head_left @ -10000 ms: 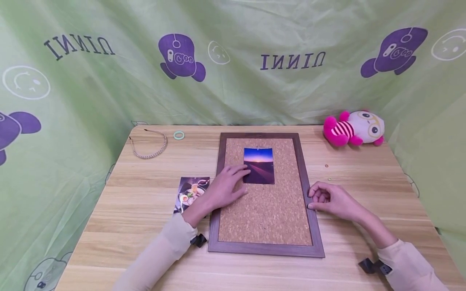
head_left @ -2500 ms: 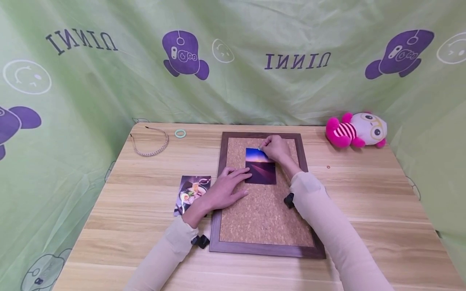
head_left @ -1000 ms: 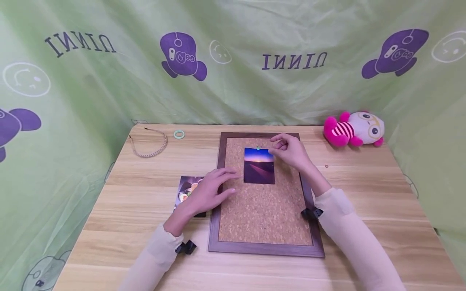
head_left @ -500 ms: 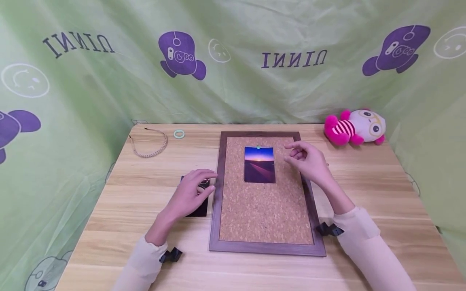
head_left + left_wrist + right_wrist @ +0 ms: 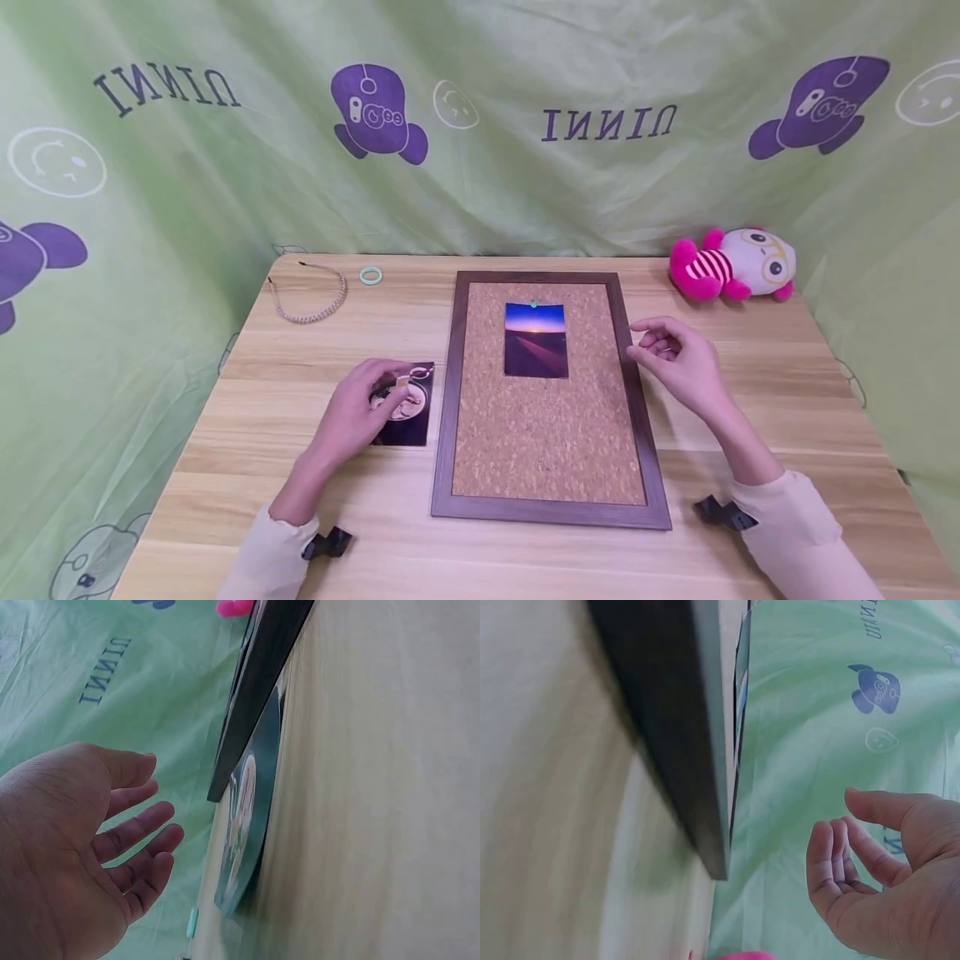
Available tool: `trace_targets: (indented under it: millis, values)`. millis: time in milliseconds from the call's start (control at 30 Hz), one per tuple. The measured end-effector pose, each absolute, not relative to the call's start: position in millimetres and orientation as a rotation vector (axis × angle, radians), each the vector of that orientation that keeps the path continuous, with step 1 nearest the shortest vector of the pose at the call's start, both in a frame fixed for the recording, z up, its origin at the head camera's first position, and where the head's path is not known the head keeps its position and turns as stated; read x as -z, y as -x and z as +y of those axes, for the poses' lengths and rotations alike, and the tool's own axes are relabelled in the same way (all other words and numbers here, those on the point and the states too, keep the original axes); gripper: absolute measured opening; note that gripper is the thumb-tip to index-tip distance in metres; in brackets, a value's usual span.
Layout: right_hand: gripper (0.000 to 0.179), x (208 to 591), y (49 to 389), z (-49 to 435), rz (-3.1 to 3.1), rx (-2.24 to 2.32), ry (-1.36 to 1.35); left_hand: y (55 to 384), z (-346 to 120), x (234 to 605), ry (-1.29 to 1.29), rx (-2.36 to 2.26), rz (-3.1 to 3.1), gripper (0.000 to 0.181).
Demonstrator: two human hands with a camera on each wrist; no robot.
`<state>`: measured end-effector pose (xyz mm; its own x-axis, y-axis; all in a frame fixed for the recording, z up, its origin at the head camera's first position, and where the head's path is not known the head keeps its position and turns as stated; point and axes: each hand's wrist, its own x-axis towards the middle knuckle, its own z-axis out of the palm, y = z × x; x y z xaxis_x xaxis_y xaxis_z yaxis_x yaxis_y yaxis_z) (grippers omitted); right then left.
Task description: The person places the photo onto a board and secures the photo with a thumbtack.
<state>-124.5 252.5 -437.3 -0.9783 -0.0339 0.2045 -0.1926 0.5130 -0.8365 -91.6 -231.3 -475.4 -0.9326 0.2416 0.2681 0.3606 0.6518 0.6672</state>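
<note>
A cork board in a dark wooden frame lies on the table. On its upper part is a sunset photo, with a small green pushpin at its top edge. My left hand hovers over a ramen photo left of the board, its fingers loosely bent and partly covering the picture. In the left wrist view, that photo curves up at one end, apart from the fingers. My right hand is in the air by the frame's right side, loosely curled around nothing.
At the back left lie a beaded headband and a mint-green ring. A pink and white plush toy rests at the back right corner. Green printed cloth hangs behind and beside the wooden table.
The right hand pinched at the sunset photo's top, then withdrew rightward past the frame, leaving the green pushpin there. The left hand left the board and moved left over the ramen photo.
</note>
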Motion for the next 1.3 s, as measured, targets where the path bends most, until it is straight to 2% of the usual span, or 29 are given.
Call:
trace_targets:
  millis: [567, 800, 1100, 1300]
  values:
    - [0.028, 459.0, 97.4, 278.9, -2.806, -1.467, -0.259, 78.3, -248.6, 485.5, -0.017, 1.169, -2.783, 0.046]
    - [0.028, 465.9, 93.9, 284.1, -2.956, -1.568, -0.271, 76.4, -248.5, 485.9, -0.189, 1.191, -2.857, 0.062]
    - [0.030, 474.9, 91.7, 287.8, -2.992, -1.617, -0.419, 75.5, -244.1, 488.8, -0.232, 1.221, -2.924, 0.086]
    - [0.031, 475.2, 90.8, 287.2, -2.990, -1.616, -0.402, 75.6, -240.0, 488.6, -0.230, 1.122, -2.973, 0.092]
